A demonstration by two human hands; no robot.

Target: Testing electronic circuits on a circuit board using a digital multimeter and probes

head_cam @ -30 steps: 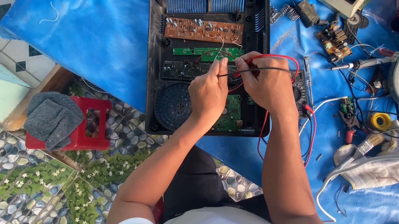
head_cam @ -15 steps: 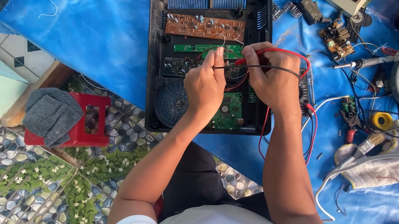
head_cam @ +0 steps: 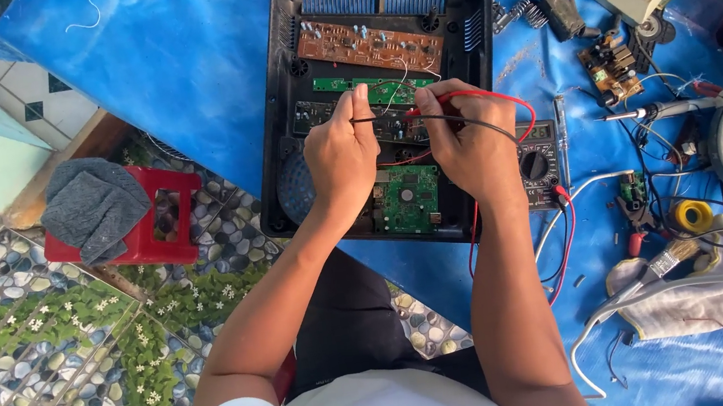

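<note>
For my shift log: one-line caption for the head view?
Left hand and right hand press black and red probes onto boards inside an opened black casing.

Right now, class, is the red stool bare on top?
No: a grey folded cloth lies over one side of the red stool.

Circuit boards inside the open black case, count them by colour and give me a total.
Inside the open black case, under the left hand and right hand:
Brown circuit board: 1
Green circuit boards: 2
Total: 3
</note>
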